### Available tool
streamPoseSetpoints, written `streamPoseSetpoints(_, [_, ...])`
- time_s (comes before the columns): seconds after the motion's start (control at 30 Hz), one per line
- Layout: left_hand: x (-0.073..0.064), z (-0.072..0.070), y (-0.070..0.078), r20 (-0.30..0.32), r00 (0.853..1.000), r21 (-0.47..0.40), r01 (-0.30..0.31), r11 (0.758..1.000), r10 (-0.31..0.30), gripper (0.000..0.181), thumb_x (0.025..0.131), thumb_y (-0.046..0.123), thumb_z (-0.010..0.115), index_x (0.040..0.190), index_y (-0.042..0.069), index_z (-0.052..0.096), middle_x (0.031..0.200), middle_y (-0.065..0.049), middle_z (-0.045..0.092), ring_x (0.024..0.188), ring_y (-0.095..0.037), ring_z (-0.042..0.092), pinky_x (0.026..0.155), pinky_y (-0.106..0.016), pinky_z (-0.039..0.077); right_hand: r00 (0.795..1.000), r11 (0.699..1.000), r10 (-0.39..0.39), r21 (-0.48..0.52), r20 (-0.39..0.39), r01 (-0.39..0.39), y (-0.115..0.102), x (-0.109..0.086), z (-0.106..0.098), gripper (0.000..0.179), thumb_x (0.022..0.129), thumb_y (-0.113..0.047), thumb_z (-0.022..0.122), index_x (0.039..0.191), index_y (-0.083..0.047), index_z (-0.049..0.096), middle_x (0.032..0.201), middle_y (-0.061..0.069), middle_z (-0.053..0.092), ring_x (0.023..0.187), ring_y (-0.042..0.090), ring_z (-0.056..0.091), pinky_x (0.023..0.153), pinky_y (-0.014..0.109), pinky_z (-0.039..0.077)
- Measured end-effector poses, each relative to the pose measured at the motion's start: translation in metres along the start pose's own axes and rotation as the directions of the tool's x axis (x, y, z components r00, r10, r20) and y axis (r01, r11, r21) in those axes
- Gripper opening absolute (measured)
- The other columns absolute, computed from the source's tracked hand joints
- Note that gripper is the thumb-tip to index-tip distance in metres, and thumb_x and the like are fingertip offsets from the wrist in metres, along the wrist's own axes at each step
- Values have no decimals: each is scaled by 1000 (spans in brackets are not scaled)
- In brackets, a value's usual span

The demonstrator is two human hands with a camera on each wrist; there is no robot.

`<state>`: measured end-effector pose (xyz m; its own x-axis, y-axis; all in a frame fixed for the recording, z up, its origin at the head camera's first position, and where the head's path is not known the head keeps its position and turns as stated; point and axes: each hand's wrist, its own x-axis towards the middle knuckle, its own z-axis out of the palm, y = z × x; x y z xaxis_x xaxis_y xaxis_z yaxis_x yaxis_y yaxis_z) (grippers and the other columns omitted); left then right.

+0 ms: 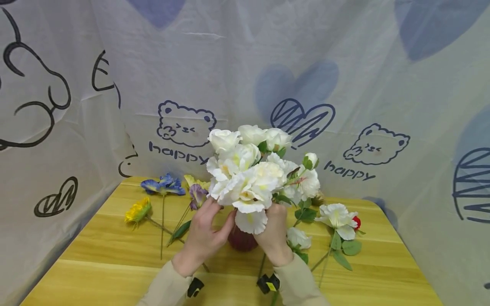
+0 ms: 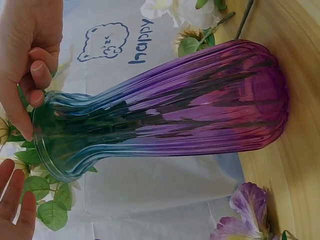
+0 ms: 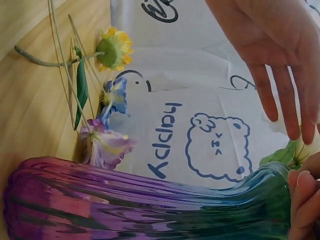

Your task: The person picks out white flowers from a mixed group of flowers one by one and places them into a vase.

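Observation:
A ribbed glass vase (image 2: 175,105), blue-green at the rim and purple-pink at the base, stands upright on the wooden table. White artificial flowers (image 1: 249,182) rise in a full bunch from its mouth, their stems showing dark through the glass. My right hand (image 2: 32,65) grips the vase at its rim, the index finger lying along the edge and the other fingers curled. On the other side, my left hand (image 3: 285,60) is held beside the bunch with its fingers extended, apart from the glass. In the head view, petals hide part of both hands (image 1: 206,233).
Left of the vase lie a yellow flower (image 1: 138,210), a blue flower (image 1: 163,185) and a purple flower (image 1: 198,195). To the right are more white flowers (image 1: 337,219) and a red flower (image 1: 357,222). A printed cloth (image 1: 229,55) hangs behind the table (image 1: 115,272).

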<state>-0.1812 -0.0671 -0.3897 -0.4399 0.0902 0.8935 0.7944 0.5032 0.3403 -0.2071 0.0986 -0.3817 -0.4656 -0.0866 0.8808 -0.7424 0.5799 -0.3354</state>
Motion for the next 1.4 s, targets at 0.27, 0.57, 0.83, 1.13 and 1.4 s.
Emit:
streamPoseSetpoints(0.27, [-14,0,-3,26,998,-39,58,998,-57,27,84,0,71,111,2,70,113,-11,72,103,-25,69,98,-19,53,998,998,48,30,45,-49,2,-8,-4,9,81,-5,63,86,-3,70,64,8,68,56,4,47,50,20,46])
streamPoseSetpoints(0.57, [-34,4,-10,61,997,2,43,999,-43,24,80,-7,69,101,4,70,100,-5,74,91,-20,71,85,-28,60,994,980,107,169,-2,-105,7,-28,-11,28,76,14,67,100,-1,70,78,13,75,61,5,63,51,16,51])
streamPoseSetpoints(0.83, [-52,6,-11,147,982,6,121,993,-121,25,81,-7,71,102,6,70,100,-3,74,91,-17,71,84,-26,60,974,953,226,200,27,-227,21,-46,-23,31,79,19,59,100,-2,70,72,8,71,56,-3,52,45,14,44])
streamPoseSetpoints(1.13, [-65,17,-1,368,908,63,190,980,-200,20,85,2,72,104,10,71,103,-1,74,92,-14,71,84,-29,60,884,909,410,-15,226,-417,43,-74,-43,13,87,3,67,96,-5,71,68,2,68,53,-5,51,47,18,48])
streamPoseSetpoints(1.4, [-67,30,12,602,775,99,167,981,-192,22,92,11,68,114,12,70,111,1,72,100,-14,70,89,-29,59,743,828,559,-189,369,-529,59,-92,-77,17,89,1,65,103,-8,70,76,2,70,58,-2,56,50,18,46])
